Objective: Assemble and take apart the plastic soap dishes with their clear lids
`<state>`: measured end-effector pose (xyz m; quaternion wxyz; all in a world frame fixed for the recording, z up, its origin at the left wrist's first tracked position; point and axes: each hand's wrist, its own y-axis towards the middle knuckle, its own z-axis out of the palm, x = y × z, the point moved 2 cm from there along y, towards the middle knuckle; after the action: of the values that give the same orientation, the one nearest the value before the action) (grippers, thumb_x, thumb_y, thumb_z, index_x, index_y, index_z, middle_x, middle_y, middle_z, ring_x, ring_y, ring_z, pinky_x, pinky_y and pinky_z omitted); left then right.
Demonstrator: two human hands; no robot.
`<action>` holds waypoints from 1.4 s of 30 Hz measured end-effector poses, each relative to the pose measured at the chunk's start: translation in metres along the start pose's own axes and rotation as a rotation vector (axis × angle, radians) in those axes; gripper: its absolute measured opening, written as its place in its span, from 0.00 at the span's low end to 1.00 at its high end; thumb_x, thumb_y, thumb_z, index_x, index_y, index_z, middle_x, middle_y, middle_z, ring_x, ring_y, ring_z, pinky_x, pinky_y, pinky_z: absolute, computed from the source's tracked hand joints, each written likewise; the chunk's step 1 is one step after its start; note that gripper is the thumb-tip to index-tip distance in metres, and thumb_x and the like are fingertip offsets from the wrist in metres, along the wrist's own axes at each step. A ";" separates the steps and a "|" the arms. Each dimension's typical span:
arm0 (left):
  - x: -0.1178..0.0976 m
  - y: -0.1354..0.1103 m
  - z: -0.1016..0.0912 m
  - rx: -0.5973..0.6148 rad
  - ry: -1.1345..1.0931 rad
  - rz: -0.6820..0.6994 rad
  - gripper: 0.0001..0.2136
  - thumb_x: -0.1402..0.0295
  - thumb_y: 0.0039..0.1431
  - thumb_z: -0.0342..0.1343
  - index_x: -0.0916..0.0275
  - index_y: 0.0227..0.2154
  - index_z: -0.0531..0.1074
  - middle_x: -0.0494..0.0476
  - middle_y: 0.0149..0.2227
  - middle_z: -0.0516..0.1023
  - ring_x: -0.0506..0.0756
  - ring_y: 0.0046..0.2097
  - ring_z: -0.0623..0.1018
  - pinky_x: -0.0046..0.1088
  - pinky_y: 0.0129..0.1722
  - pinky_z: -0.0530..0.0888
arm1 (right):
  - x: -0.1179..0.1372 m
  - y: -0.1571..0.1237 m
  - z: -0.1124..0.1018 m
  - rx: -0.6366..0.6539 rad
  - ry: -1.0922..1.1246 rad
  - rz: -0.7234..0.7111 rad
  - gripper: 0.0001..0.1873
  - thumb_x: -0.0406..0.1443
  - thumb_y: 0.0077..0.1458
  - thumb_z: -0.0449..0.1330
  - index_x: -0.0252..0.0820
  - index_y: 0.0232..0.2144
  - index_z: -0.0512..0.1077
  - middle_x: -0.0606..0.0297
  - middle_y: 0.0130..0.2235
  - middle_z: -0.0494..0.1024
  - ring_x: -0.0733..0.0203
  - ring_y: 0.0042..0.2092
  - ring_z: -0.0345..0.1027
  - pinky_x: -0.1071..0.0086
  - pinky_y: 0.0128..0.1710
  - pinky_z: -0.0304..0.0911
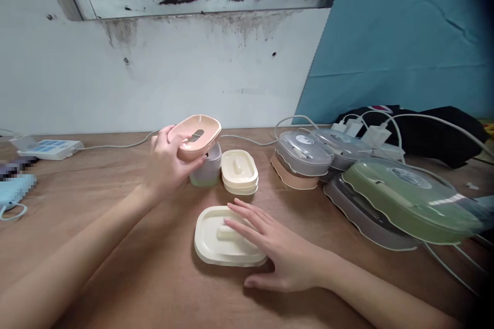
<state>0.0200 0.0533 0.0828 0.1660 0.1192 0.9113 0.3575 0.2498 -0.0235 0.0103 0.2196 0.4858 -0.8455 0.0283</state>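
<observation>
My left hand (170,164) grips a pink rounded plastic dish with a slot in its base (198,136), tilted above the table. Just behind and below it stands a translucent container with a greenish bottom (206,167), partly hidden by the hand and the dish. My right hand (280,254) lies with fingers spread over the right side of a cream lid with a raised bar (212,234); whether its fingertips touch the lid I cannot tell. Beyond that lid sits a small stack of similar cream lids (239,169).
To the right are stacked boxes with clear covers, grey (303,151) and green (397,198). White cables and plugs (376,136) run behind them near a black cloth (443,128). A white power strip (52,149) and a light blue object (15,190) lie at the left.
</observation>
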 end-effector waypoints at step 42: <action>-0.018 0.044 0.037 0.487 0.304 0.236 0.24 0.48 0.59 0.41 0.66 0.34 0.70 0.66 0.41 0.74 0.66 0.45 0.69 0.46 0.47 0.60 | 0.002 0.000 -0.002 -0.104 0.029 0.080 0.39 0.40 0.45 0.63 0.38 0.57 0.55 0.46 0.60 0.53 0.46 0.61 0.46 0.53 0.55 0.53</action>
<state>0.0549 0.1014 0.0916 -0.0483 0.2057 0.9644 0.1593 0.2494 -0.0241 0.0129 0.2554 0.4390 -0.8614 0.0002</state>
